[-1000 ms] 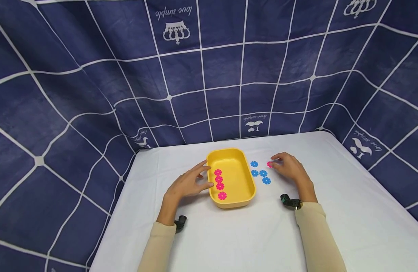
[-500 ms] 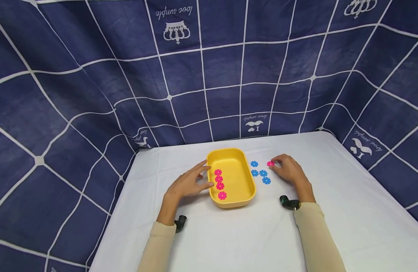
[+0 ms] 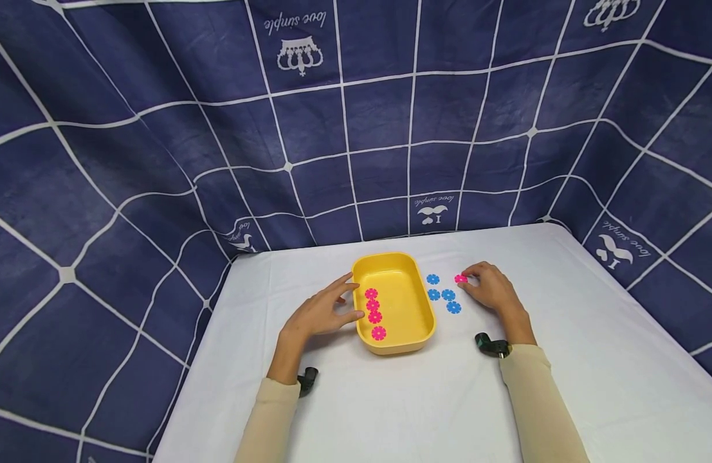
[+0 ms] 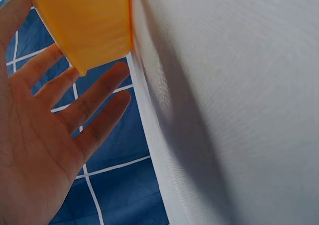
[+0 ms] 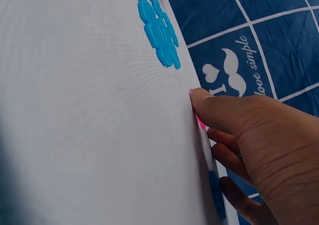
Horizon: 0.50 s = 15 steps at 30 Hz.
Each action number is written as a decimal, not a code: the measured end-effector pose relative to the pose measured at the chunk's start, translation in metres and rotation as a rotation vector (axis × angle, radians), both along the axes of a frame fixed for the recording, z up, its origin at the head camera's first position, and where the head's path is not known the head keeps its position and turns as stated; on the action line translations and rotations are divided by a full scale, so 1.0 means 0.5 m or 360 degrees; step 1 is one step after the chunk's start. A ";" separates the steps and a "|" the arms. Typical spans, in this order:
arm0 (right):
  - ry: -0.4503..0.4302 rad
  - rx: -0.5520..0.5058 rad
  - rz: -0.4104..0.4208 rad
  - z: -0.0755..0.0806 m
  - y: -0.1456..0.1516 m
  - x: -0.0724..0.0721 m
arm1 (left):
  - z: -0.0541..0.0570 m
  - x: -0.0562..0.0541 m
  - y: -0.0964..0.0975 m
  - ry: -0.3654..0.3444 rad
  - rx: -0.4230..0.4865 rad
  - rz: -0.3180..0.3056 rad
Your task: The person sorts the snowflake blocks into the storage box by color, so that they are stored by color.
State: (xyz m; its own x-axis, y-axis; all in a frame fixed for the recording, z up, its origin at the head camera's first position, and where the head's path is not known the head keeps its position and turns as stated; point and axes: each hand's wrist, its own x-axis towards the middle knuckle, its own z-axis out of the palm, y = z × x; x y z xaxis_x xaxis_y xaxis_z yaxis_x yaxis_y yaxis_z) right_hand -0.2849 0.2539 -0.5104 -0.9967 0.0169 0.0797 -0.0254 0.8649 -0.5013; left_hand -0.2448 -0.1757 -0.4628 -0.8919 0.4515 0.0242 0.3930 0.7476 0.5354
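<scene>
A yellow tray (image 3: pixel 399 302) stands on the white table, with several pink snowflake discs (image 3: pixel 375 317) in a line along its left side. At that side my left hand (image 3: pixel 321 310) spreads its fingers, with fingertips and thumb right at the rim. In the left wrist view the fingers of that hand (image 4: pixel 47 125) are extended beside the tray's yellow wall (image 4: pixel 84 20). To the right of the tray, my right hand (image 3: pixel 492 287) pinches a pink snowflake disc (image 3: pixel 460 279) between thumb and fingers. The right wrist view shows the thumb on that pink disc (image 5: pixel 201 122), which is mostly hidden.
Several blue snowflake discs (image 3: pixel 448 295) lie between the tray and my right hand. Another blue piece (image 5: pixel 216 195) shows near the fingers in the right wrist view. A dark blue checked cloth (image 3: pixel 379 116) hangs around the white table (image 3: pixel 390 405).
My right thumb and fingers have closed in at the edges of the pink disc, and the right forearm has shifted slightly left. My left hand and the tray have stayed put.
</scene>
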 end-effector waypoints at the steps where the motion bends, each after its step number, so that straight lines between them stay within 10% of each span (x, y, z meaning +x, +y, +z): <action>1: 0.0009 0.0002 0.0001 0.000 0.000 0.000 | 0.000 0.000 0.000 0.0000 -0.0002 0.0002; 15: 0.0081 0.0040 0.0005 -0.002 -0.001 0.003 | 0.001 -0.001 0.000 0.0006 0.0000 -0.0026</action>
